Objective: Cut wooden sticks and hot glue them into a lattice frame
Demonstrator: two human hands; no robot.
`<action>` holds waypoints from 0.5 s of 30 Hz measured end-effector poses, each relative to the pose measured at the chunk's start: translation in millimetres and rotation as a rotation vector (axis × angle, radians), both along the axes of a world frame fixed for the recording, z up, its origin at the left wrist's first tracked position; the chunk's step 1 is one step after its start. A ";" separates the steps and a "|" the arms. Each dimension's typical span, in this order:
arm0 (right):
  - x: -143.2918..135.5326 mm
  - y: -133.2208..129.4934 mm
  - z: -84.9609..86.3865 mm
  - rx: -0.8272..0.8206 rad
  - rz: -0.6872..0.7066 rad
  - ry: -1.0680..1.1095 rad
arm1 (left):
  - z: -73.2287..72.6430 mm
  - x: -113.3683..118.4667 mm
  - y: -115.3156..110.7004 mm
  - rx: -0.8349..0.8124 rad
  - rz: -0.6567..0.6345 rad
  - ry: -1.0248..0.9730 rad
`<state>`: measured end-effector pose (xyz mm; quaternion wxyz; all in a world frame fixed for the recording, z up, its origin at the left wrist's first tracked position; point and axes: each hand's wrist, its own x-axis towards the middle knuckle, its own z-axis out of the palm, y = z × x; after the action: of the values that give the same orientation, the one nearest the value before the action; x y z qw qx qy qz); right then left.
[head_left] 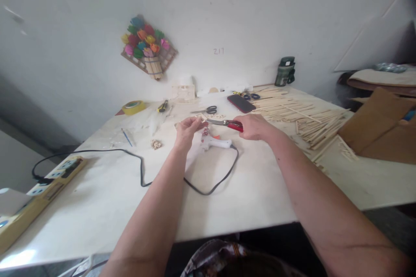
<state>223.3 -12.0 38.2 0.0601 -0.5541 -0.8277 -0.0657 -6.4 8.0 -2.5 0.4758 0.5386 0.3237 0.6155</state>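
Jutting from right hand [254, 127]: red tool [226, 124]

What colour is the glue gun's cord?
Black; the cord shows best in the head view.

Wears a dark, shiny-looking garment [217, 262], visible only at the bottom edge, with a mottled pattern in blackish, grey and brownish tones, too blurred to make out. Carries a short orange mark [236, 249] near the upper edge of the cloth. Is bare along the left forearm [159, 203] and right forearm [312, 190], down to bare-fingered left hand [187, 133] and right hand [254, 127].
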 end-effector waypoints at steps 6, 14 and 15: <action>-1.5 -1.4 1.6 0.022 0.002 -0.009 | -0.5 0.2 0.8 0.003 -0.010 -0.001; -0.3 -0.1 -0.4 0.044 0.010 -0.002 | -0.5 -0.5 0.6 0.012 -0.018 -0.004; -0.2 0.0 -0.5 0.046 0.011 0.000 | -0.6 -0.7 0.5 0.012 -0.020 -0.004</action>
<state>223.2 -12.0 37.7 0.0734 -0.5481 -0.8289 -0.0843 -7.1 8.5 -3.2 0.4794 0.5433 0.3137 0.6137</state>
